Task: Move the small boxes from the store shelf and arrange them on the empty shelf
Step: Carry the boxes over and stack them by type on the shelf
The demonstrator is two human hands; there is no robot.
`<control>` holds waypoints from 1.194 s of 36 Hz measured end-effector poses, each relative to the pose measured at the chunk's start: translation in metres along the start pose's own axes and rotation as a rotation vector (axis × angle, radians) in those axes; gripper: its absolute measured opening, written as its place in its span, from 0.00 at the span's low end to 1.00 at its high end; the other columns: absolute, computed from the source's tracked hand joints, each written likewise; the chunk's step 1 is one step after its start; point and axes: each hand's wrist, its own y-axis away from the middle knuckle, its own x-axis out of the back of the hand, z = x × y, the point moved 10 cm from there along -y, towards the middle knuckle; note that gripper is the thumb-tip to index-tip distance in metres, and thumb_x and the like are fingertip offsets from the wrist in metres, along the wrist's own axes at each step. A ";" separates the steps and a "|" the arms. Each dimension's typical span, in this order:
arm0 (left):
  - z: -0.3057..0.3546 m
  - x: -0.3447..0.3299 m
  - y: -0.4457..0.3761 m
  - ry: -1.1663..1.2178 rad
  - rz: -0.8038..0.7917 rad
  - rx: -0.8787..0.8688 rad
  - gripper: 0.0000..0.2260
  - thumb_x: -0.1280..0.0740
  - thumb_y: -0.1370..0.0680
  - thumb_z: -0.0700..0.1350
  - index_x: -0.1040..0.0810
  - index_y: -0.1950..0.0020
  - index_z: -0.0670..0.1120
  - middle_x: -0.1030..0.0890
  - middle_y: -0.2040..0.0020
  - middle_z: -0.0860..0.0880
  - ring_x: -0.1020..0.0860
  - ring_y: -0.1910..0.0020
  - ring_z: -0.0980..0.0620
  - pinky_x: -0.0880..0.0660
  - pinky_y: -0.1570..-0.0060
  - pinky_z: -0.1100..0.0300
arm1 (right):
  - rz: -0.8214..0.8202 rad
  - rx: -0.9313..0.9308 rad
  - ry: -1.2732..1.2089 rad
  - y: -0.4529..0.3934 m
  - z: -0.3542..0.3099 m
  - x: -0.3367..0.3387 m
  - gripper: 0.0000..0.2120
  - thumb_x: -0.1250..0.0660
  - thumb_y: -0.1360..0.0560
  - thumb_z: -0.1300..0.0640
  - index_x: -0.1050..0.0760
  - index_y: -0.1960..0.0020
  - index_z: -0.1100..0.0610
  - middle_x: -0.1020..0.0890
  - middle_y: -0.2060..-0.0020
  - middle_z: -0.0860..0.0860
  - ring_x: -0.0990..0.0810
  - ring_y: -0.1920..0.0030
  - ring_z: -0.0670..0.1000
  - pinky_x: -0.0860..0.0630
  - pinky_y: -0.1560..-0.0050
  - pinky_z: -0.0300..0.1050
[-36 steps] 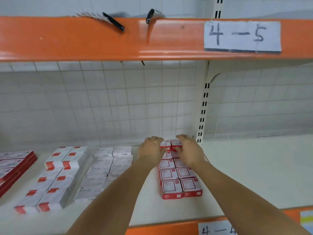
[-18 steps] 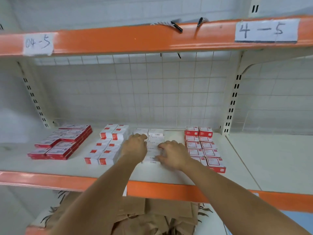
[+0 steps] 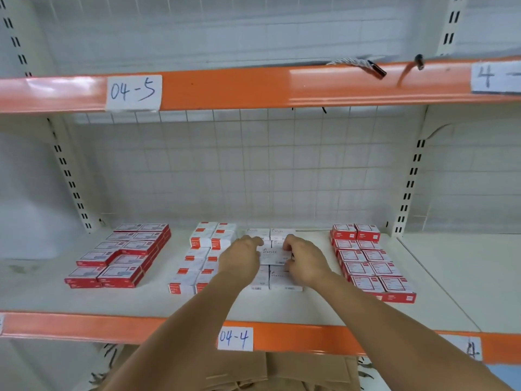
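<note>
Both hands have shifted from the red boxes at the shelf's right end to the white boxes in the middle, and one white box now sits raised between them. A person's left hand (image 3: 242, 256) and right hand (image 3: 303, 256) pinch this white box (image 3: 273, 256) from either side, fingers curled around its edges, just above the double row of white boxes (image 3: 277, 280) marked "STAPLES". That row runs front to back on the shelf (image 3: 42, 292), whose orange front edge carries a paper label (image 3: 234, 338) reading "04-4".

To the left of the hands lies a double row of white-and-red boxes (image 3: 197, 255), touching one another in pairs. Further left, well apart, flat red boxes (image 3: 124, 255) are stacked in a stepped double row. To the right, small red boxes (image 3: 369, 261) with white faces stand in two tidy columns reaching from the back grid to near the front edge.

Beyond a perforated upright (image 3: 408, 187), the next shelf bay (image 3: 465, 266) stretches to the right. Above, an orange rail bears a label (image 3: 134, 93) reading "04-5", and a braided cord (image 3: 355, 64) with a black end hangs over its top edge. Brown cardboard (image 3: 267, 371) shows below the lower rail.
</note>
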 end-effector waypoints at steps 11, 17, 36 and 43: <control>-0.028 -0.011 -0.016 0.057 -0.031 -0.046 0.18 0.42 0.19 0.40 0.29 0.29 0.52 0.27 0.33 0.51 0.26 0.38 0.49 0.25 0.44 0.56 | 0.045 -0.059 -0.024 -0.038 -0.021 -0.022 0.10 0.40 0.27 0.68 0.29 0.48 0.58 0.21 0.50 0.53 0.25 0.53 0.53 0.32 0.58 0.43; -0.028 -0.018 -0.020 0.026 -0.078 -0.077 0.20 0.40 0.20 0.38 0.30 0.29 0.51 0.28 0.32 0.49 0.27 0.36 0.48 0.26 0.43 0.54 | 0.045 -0.080 -0.020 -0.055 -0.026 -0.031 0.10 0.42 0.27 0.70 0.32 0.52 0.56 0.21 0.51 0.54 0.27 0.56 0.52 0.31 0.58 0.44; 0.006 -0.024 -0.013 -0.099 -0.130 -0.161 0.16 0.44 0.17 0.47 0.31 0.30 0.49 0.28 0.33 0.47 0.33 0.33 0.47 0.30 0.39 0.51 | 0.113 -0.113 0.127 -0.023 0.003 0.002 0.15 0.38 0.22 0.49 0.28 0.37 0.52 0.23 0.41 0.49 0.24 0.41 0.51 0.26 0.50 0.44; 0.086 -0.035 0.002 -0.064 -0.137 -0.310 0.18 0.46 0.17 0.53 0.31 0.29 0.50 0.29 0.32 0.48 0.34 0.32 0.47 0.32 0.38 0.52 | 0.199 -0.255 0.151 0.048 0.063 0.055 0.19 0.41 0.21 0.42 0.27 0.36 0.51 0.21 0.41 0.50 0.23 0.42 0.52 0.28 0.51 0.43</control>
